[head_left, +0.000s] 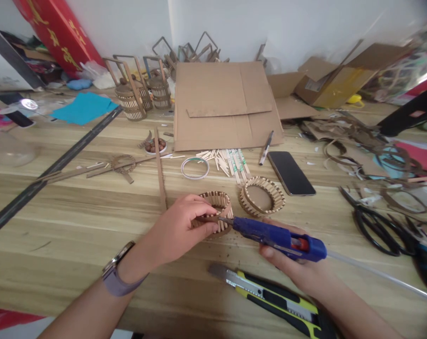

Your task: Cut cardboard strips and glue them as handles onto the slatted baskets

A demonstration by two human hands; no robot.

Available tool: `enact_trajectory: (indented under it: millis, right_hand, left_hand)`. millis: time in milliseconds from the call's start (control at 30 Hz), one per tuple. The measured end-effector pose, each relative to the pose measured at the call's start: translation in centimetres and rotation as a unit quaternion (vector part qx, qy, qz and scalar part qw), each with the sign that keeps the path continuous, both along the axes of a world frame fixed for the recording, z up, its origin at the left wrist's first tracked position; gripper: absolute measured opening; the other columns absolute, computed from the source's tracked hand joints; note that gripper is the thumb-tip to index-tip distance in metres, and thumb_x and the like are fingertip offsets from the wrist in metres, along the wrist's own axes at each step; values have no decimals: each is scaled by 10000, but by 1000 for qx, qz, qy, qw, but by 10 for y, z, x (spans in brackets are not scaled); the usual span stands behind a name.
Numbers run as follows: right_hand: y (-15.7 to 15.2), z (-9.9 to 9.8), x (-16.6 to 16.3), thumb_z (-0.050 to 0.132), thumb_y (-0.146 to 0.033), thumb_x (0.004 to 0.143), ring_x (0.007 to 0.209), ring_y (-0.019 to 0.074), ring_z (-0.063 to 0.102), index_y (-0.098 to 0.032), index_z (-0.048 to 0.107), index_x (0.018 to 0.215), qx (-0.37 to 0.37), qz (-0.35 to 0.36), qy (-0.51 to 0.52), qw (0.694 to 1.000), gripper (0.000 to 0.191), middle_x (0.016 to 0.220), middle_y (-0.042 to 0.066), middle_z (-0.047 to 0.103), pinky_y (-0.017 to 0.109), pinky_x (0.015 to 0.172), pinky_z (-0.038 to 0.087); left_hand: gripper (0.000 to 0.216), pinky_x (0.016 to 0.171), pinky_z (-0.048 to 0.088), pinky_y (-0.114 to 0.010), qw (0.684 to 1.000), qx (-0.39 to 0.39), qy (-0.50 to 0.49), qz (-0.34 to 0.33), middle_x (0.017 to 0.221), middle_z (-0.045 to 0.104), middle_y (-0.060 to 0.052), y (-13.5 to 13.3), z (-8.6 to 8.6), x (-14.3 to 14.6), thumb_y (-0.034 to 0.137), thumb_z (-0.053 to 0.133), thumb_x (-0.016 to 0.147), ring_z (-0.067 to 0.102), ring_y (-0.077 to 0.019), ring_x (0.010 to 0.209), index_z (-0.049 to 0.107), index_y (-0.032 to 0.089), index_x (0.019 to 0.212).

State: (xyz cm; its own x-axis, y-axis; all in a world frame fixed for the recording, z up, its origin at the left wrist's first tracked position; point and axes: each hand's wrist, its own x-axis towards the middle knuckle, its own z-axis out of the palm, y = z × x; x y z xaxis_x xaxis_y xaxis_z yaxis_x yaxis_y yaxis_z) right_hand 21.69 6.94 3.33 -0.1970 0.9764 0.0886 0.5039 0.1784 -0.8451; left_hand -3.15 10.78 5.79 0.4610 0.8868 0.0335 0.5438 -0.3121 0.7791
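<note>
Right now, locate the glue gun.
In the head view, the glue gun is right of centre, in the right hand, between the phone and the knife.

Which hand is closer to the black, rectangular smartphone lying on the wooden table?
The right hand. It grips the blue plastic glue gun, on the near side of the smartphone; the left hand is farther off, to the left, at a round, brown slatted ring.

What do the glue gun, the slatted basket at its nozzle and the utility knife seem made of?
Glue gun: satin blue, likely hard plastic, judging by its moulded body; the greyish nozzle looks metal.
Slatted basket: pale, matte slats, probably bare wood, between brown bands that look like cardboard.
Utility knife: yellow and black handle, probably plastic, perhaps rubber where black; the silvery channel looks metal.
</note>
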Motion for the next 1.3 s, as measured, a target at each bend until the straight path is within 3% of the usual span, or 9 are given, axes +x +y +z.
enact_trajectory:
  millis: [267, 733, 1300]
  right_hand:
    - [-2, 1, -2, 687, -480, 765, 553, 223, 617, -288, 610, 600, -3, -21, 0, 1000, 265, 579, 20, 633, 331, 522, 546]
    - [2, -2, 1, 645, -450, 814, 567, 220, 612, -292, 591, 615, 45, 29, -25, 998, 259, 584, 13, 608, 327, 529, 525]
    - [2, 3, -1, 633, -380, 819, 568, 178, 583, -247, 524, 600, 76, 34, -35, 996, 278, 612, 0, 583, 277, 515, 483]
  left_hand:
    - [139, 901, 494, -348, 1000, -5, -2, 4, 1089, 677, -69, -1, -1, -1, 247, 641, 863, 617, -226, 1051, 739, 216, 957]
    - [144, 911, 472, -339, 1000, -16, -11, 0, 1084, 676, -73, -1, -1, -1, 240, 644, 862, 598, -231, 1083, 743, 204, 960]
    - [133, 889, 462, -306, 1000, -7, -8, -4, 1074, 676, -61, -1, -1, -1, 263, 629, 875, 596, -221, 1087, 742, 208, 918]
